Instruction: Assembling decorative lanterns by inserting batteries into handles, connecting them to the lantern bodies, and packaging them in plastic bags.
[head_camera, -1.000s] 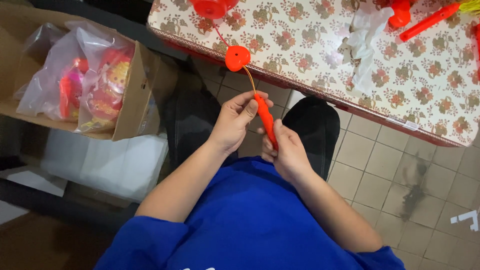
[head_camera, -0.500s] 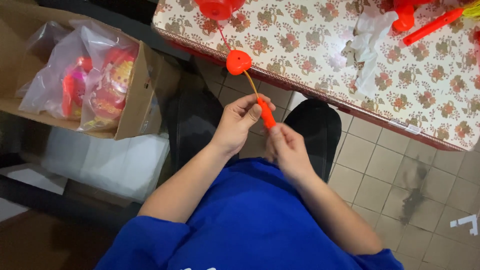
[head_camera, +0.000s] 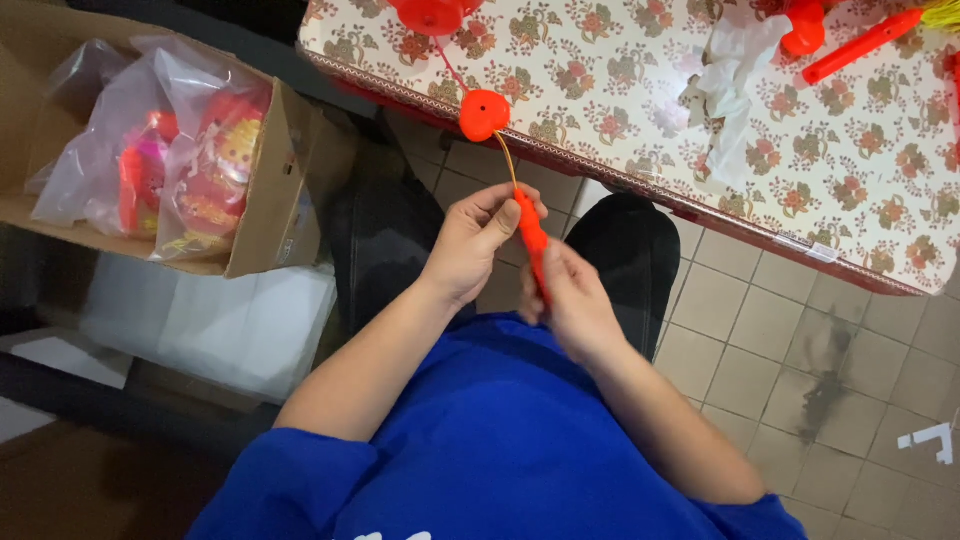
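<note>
Over my lap, both hands hold a slim red plastic stick (head_camera: 531, 238). My left hand (head_camera: 478, 245) pinches its upper end between thumb and fingers. My right hand (head_camera: 572, 300) wraps the lower end. A thin yellow cord (head_camera: 505, 160) runs from the stick's top up to a small red plastic disc (head_camera: 484, 114) hanging at the table edge. From that disc a red cord climbs to a larger red plastic piece (head_camera: 428, 14) on the table.
A table with a floral cloth (head_camera: 620, 90) spans the top, carrying crumpled clear wrap (head_camera: 735, 90), a red tube (head_camera: 860, 45) and another red part (head_camera: 800, 25). A cardboard box (head_camera: 270, 190) at left holds bags of red and pink decorations (head_camera: 190, 160). Beige floor tiles (head_camera: 800, 380) lie at right.
My view has tilted slightly. My hands have slid closer together along the red stick, the right hand covering more of its lower end. The disc still hangs at the table edge.
</note>
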